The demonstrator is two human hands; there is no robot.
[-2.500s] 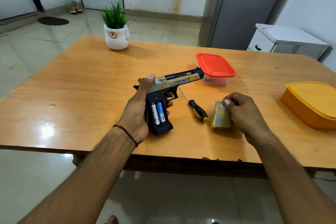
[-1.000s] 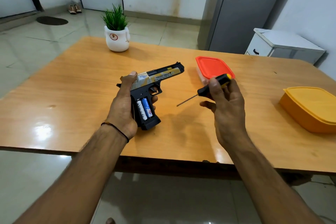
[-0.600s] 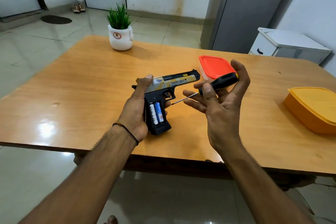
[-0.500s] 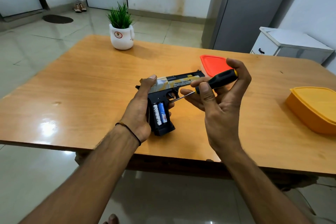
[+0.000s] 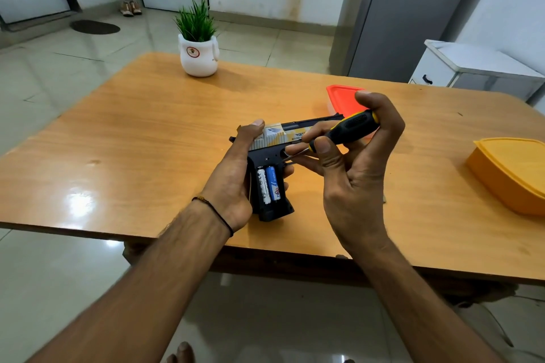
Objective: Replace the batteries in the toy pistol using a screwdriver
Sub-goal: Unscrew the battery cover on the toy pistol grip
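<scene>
1. The toy pistol (image 5: pixel 272 156), black plastic with a gold-and-silver slide, sits near the front middle of the orange-brown wooden table (image 5: pixel 147 141). The foot of its grip seems to rest on the tabletop. Every place below is reckoned from this pistol.
2. The left hand (image 5: pixel 233 180) wraps round the back of the pistol's grip, thumb laid up along the rear of the slide. I judge this hold steadies the toy and turns the open side of the grip toward the wearer's eyes.
3. In that open bay lie two cylindrical batteries (image 5: pixel 268 184), one white and one blue, side by side and uncovered. No bay cover shows on the pistol, and I cannot tell where it lies.
4. Just right of the pistol, the right hand (image 5: pixel 354 174) pinches a screwdriver (image 5: pixel 351 128) with a black-and-yellow handle, thumb beneath and fingers curled over it.
5. The thin metal shaft slants down toward the pistol's frame by the trigger, just above the batteries. Whether the tip touches cannot be told.
6. With the bay already open, the tool is probably meant to lever the old cells out. The fingertip pinch suits such fine work.
7. A slipping tip could scratch the plastic or fling a cell off the table.
8. Beyond the pistol's muzzle stands a red-lidded clear box (image 5: pixel 342 94), partly hidden. A yellow lidded box (image 5: pixel 513 174) sits well right of the pistol.
</scene>
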